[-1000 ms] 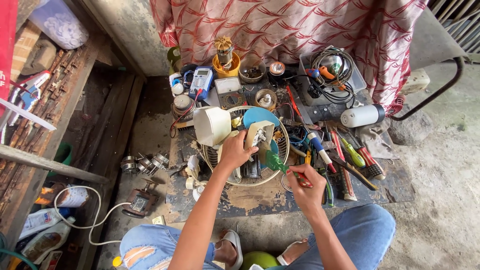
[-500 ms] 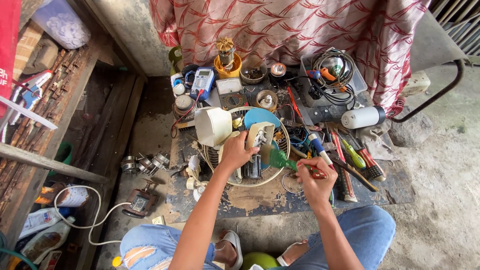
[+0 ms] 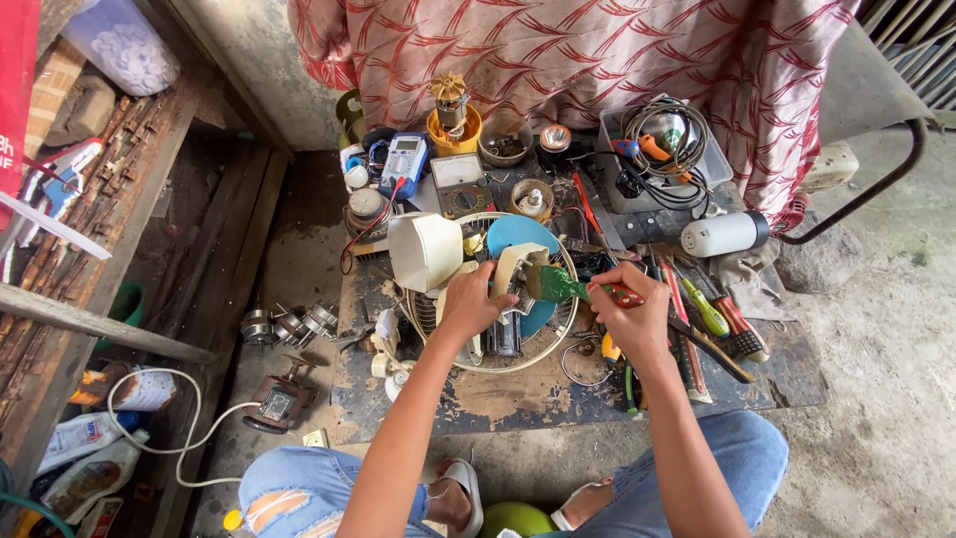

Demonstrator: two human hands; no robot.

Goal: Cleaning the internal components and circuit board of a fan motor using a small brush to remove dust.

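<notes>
The right hand (image 3: 632, 314) is closed in a fist around the red handle of a paintbrush with a green ferrule (image 3: 570, 288), which it holds level so the bristle end points left over the middle of the work. The left hand (image 3: 476, 299) is curled over the cream plastic body of a dismantled small fan (image 3: 498, 284), fingers wrapped on the part and pressing it down; the brush tip meets that same part just beside the left fingertips. Under both hands lies the round white wire fan guard (image 3: 493, 361), with a blue fan blade (image 3: 518, 234) showing inside it and a cream plastic housing (image 3: 423, 249) resting on its upper left rim.

All this sits on a dark, stained board (image 3: 518, 394) on the floor. To the right of the right hand lie screwdrivers with green and red handles (image 3: 722, 319). Farther up are a white cylindrical can (image 3: 725, 233), a grey tray holding coiled black cable (image 3: 667, 149), a blue handheld meter (image 3: 403, 164) and a yellow cup carrying a motor part (image 3: 453, 125). A red-and-white patterned cloth (image 3: 597, 60) hangs behind.
</notes>
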